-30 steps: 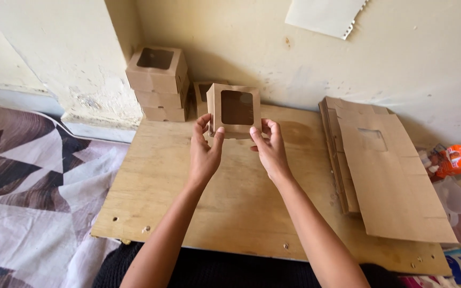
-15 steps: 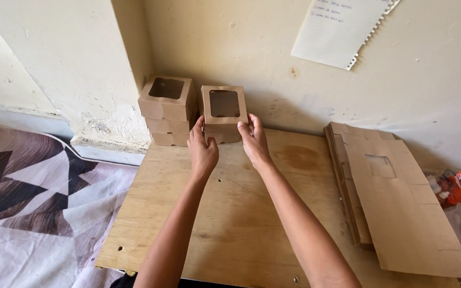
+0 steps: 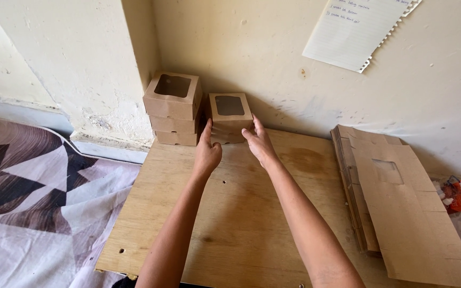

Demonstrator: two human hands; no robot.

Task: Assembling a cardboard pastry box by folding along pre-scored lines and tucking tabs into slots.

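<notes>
Two hands (image 3: 236, 146) steady window box (image 3: 229, 114) beside stack (image 3: 173, 109).

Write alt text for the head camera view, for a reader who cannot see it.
Two bare hands, left hand and right hand, grip a small brown cardboard window box at the back of a plywood board, beside a stack of matching window boxes against the wall. A pile of flat cardboard blanks lies on the right.
</notes>
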